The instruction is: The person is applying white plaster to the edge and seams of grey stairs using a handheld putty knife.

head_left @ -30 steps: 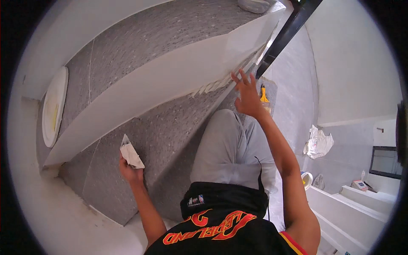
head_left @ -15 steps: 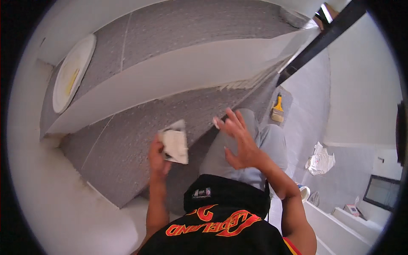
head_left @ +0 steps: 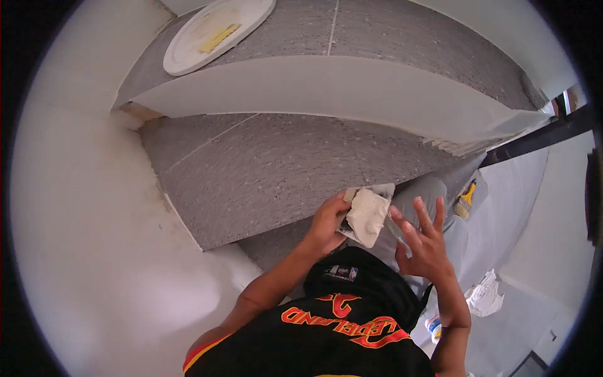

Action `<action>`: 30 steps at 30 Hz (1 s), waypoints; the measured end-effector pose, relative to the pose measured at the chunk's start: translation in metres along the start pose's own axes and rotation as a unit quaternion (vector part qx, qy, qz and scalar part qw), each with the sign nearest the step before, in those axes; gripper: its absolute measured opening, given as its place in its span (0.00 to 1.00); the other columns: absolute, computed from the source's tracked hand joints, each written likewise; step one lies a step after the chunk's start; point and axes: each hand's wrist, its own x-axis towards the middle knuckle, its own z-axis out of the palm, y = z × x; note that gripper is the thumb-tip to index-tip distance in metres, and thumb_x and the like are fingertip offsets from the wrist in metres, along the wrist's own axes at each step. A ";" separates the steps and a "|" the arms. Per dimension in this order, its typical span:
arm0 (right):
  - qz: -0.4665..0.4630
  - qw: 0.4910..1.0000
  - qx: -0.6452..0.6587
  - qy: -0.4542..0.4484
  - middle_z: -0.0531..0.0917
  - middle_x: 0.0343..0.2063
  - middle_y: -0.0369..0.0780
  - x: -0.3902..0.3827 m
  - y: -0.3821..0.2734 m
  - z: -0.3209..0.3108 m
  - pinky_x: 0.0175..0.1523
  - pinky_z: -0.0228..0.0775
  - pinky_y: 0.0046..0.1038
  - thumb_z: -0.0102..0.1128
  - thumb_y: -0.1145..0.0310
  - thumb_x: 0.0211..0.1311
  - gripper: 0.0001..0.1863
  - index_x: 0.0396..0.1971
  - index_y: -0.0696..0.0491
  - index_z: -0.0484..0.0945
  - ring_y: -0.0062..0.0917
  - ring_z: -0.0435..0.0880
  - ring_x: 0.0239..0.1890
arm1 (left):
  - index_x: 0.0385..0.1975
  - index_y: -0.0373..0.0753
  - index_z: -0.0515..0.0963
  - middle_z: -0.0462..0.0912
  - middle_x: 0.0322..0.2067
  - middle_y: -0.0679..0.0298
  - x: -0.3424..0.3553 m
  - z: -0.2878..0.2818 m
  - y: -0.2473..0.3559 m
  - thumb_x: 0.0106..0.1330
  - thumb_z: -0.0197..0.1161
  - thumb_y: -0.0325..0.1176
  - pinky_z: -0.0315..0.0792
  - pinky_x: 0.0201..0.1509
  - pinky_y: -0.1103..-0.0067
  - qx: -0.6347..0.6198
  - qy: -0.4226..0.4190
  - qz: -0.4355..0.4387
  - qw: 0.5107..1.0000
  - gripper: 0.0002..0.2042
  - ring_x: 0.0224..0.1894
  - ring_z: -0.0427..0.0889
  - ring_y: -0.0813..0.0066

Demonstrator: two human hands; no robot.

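Note:
My left hand (head_left: 327, 226) grips a small flat plate (head_left: 384, 191) heaped with off-white paste (head_left: 365, 215). Just to its right my right hand (head_left: 421, 242) has its fingers spread, pale smears on some fingertips, close beside the plate's edge with nothing held. Both hands are over my knees (head_left: 449, 239) and the front edge of a speckled grey step (head_left: 264, 166). On that step's white riser (head_left: 301, 85), toward its right end, streaks of pale paste (head_left: 443, 146) show along the bottom.
An oval white lid (head_left: 191, 53) with a yellow patch lies on the upper step (head_left: 389, 34). A yellow-handled brush (head_left: 466, 198) is at the right, near a dark metal bar (head_left: 531, 135). Crumpled white material (head_left: 485, 295) and a small bucket (head_left: 434, 325) are lower right. A white wall (head_left: 75, 207) borders the left.
My left hand has brought the paste-covered plate right and up. My right hand has drawn back from the riser's right end to beside the plate. My view has swung toward the steps.

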 end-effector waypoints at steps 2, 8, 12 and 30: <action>-0.014 0.999 0.020 0.042 0.66 0.54 0.40 0.009 -0.001 0.000 0.60 0.28 0.56 0.50 0.81 0.35 0.37 0.52 0.51 0.51 0.41 0.50 0.62 | 0.50 0.33 0.60 0.70 0.45 0.54 0.000 -0.004 0.004 0.55 0.38 0.29 0.66 0.51 0.71 0.013 0.009 0.013 1.000 0.21 0.46 0.72 0.64; -0.048 0.997 0.055 0.016 0.68 0.53 0.40 0.034 -0.009 -0.008 0.60 0.31 0.57 0.51 0.80 0.36 0.41 0.57 0.49 0.50 0.39 0.54 0.61 | 0.51 0.32 0.61 0.70 0.46 0.54 -0.017 0.006 0.028 0.55 0.38 0.29 0.66 0.52 0.69 0.075 0.037 0.085 0.993 0.21 0.47 0.72 0.63; -0.029 0.999 0.005 -0.022 0.68 0.52 0.40 0.033 0.010 -0.017 0.61 0.38 0.53 0.53 0.78 0.37 0.35 0.53 0.50 0.58 0.39 0.56 0.60 | 0.49 0.33 0.63 0.71 0.44 0.57 -0.011 -0.029 0.061 0.56 0.41 0.29 0.67 0.50 0.68 0.085 0.076 0.208 0.971 0.19 0.47 0.72 0.64; 0.564 0.724 -0.319 0.236 0.70 0.46 0.53 0.056 0.275 -0.176 0.57 0.52 0.40 0.42 0.31 0.45 0.43 0.47 0.56 0.70 0.42 0.63 0.54 | 0.50 0.32 0.62 0.68 0.48 0.58 -0.018 -0.139 0.111 0.63 0.41 0.33 0.64 0.53 0.70 0.129 0.204 0.385 0.891 0.17 0.49 0.69 0.65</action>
